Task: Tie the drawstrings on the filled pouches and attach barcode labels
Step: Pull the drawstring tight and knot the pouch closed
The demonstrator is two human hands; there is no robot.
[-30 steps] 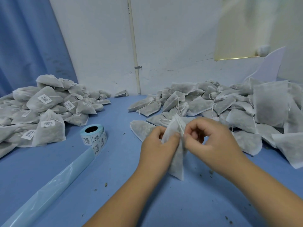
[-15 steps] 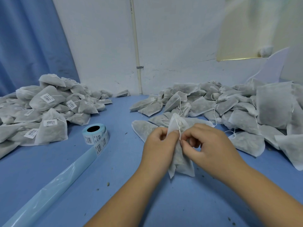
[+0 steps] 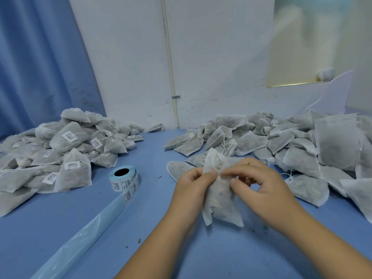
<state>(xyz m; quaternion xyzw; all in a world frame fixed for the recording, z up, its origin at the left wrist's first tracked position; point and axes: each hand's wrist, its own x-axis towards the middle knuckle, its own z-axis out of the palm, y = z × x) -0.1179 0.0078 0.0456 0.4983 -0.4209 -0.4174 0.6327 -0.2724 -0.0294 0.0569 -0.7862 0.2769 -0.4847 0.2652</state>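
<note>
A pouch (image 3: 220, 196) is held upright over the near middle of the table (image 3: 161, 248). Its neck is pinched by the left hand (image 3: 193, 186), and the drawstring (image 3: 216, 171) at that neck is pinched between thumb and fingertips of the right hand (image 3: 261, 186). A label roll (image 3: 123, 179) stands left of the hands, its backing strip (image 3: 80, 238) trailing toward the near left edge. Labelled pouches (image 3: 66, 150) are heaped at the left edge, unlabelled pouches (image 3: 281, 141) along the right edge.

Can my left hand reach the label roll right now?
Probably yes: only open table lies between the left hand and the label roll, though that hand pinches the pouch.
</note>
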